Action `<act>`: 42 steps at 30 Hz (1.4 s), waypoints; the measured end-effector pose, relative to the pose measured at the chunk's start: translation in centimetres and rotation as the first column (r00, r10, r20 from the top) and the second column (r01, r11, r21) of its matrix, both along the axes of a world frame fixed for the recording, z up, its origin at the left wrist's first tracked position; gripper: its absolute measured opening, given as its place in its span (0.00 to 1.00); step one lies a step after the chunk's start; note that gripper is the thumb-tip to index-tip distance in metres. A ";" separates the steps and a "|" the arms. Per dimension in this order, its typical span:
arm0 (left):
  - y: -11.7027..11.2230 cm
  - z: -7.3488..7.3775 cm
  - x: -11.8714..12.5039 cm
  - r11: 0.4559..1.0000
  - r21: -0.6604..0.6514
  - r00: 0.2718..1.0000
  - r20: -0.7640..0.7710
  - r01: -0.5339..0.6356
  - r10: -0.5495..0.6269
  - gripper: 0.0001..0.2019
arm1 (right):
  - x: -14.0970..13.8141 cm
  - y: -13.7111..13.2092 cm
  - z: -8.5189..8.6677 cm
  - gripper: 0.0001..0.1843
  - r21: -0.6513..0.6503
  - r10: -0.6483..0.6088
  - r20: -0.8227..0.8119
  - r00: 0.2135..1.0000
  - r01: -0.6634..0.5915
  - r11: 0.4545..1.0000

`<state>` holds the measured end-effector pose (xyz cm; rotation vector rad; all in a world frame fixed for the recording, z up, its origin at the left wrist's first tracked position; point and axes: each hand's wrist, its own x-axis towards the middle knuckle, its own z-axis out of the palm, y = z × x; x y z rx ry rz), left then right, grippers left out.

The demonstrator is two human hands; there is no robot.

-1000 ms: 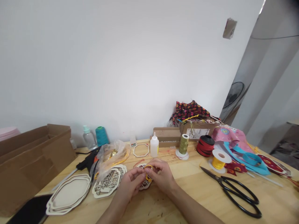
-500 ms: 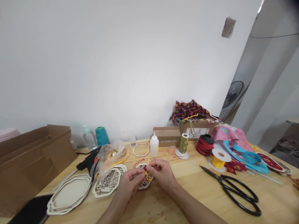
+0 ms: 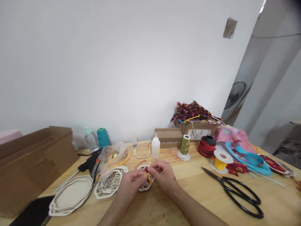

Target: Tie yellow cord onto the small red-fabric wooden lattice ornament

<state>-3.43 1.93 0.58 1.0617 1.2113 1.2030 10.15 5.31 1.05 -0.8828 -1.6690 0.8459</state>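
Both my hands meet over a small lattice-cut wooden ornament (image 3: 144,187) with red fabric in it, near the middle of the table. A yellow cord (image 3: 150,179) runs between my fingertips and hangs over the ornament in a small knotted bunch. Thumb and forefinger of my left hand (image 3: 132,183) are pinched on the cord from the left. From the right, my right hand (image 3: 162,175) pinches the same cord, its other fingers curled. One cord end sticks up above my right fingertips. My hands hide part of the ornament's upper edge.
Black scissors (image 3: 237,194) lie at right, near a yellow cord spool (image 3: 220,160). A white squeeze bottle (image 3: 155,147) stands behind my hands. Left are lattice wooden panels (image 3: 107,185), stacked wooden plates (image 3: 70,196), a glue gun (image 3: 88,163) and a cardboard box (image 3: 35,169).
My hands hold almost the same pose on the yellow cord. The whole view has shifted very slightly.
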 end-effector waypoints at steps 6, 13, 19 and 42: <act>-0.1 0.4 0.2 1.000 0.021 0.999 -0.031 -0.019 0.020 0.08 | 0.1 0.1 -0.2 0.08 0.112 -0.084 0.068 0.994 0.076 0.991; 0.2 0.0 0.1 0.999 0.028 1.000 -0.001 -0.031 0.031 0.09 | 0.1 0.1 -0.1 0.07 0.069 -0.055 0.006 0.998 0.055 0.996; 0.2 -0.3 0.0 1.000 0.015 0.997 0.081 -0.014 0.013 0.09 | 0.0 0.0 -0.1 0.07 0.066 -0.047 0.037 0.998 0.045 0.997; 0.1 -0.1 0.1 1.000 -0.009 1.000 0.007 -0.006 0.006 0.11 | 0.0 -0.3 -0.1 0.07 0.132 -0.087 0.172 0.981 0.065 0.989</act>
